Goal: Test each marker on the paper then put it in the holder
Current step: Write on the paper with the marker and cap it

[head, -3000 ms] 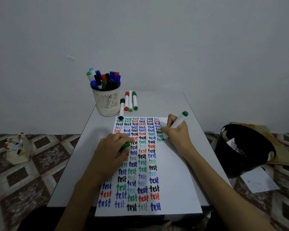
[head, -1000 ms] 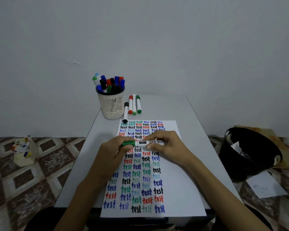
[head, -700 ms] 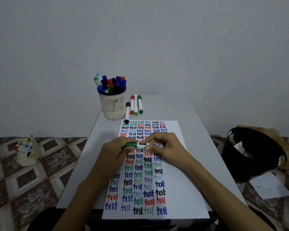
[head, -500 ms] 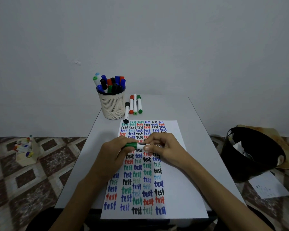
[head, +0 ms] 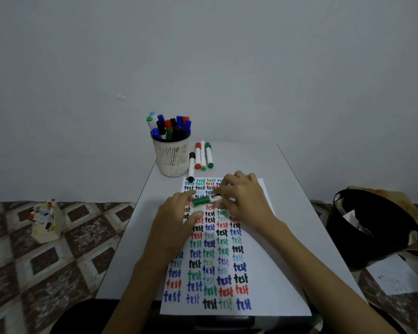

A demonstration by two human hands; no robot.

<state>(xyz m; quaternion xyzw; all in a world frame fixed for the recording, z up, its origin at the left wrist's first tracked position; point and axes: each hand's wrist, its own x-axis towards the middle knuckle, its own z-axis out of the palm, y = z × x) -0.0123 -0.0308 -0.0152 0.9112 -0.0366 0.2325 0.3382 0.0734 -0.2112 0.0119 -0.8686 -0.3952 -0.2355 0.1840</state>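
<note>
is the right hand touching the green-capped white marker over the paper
Touching. The head view shows the right hand with its fingers curled round the white barrel of the green-capped white marker, with no gap between them.

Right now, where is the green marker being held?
Head view, centre: the green marker lies level over the paper, near its top, gripped by the right hand, left hand beside its cap.
</note>
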